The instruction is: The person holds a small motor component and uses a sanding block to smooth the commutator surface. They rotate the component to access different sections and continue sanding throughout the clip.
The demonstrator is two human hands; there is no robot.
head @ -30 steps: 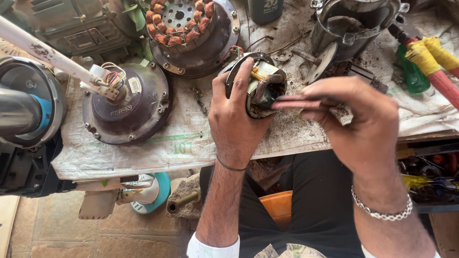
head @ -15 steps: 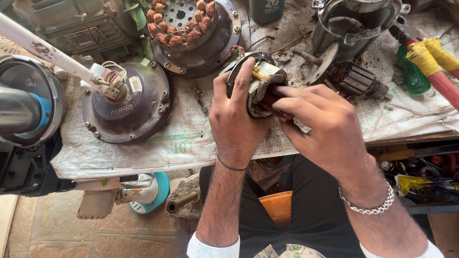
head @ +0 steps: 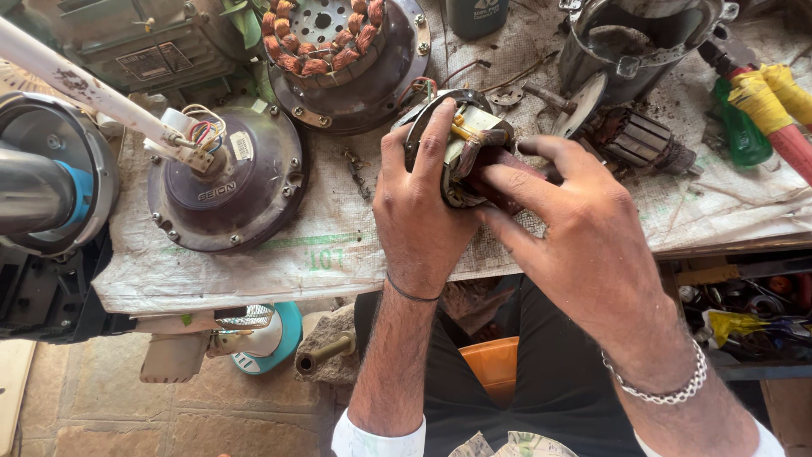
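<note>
My left hand [head: 419, 203] grips a small round motor stator [head: 474, 127] with yellow-sleeved windings, holding it up over the bench's front edge. My right hand [head: 575, 245] is against the stator's right side. Its fingers are curled around a dark red tool handle [head: 507, 173] that is pushed into the stator's opening. The tool's tip is hidden inside the stator and behind my fingers. A thin black band circles my left wrist, and a metal chain bracelet [head: 655, 389] my right.
On the sack-covered bench [head: 279, 262] lie a dark fan motor housing [head: 224, 182] with coloured wires, a copper-wound stator [head: 338, 51], an armature [head: 639, 140], a metal casing [head: 634, 38] and a green-handled tool [head: 740, 127] beside a yellow-and-red-handled tool [head: 774, 110]. An orange container [head: 495, 364] sits below.
My right hand has moved left, from beside the stator to right against it, bringing the tool into its opening. My left hand has kept its grip in the same place.
</note>
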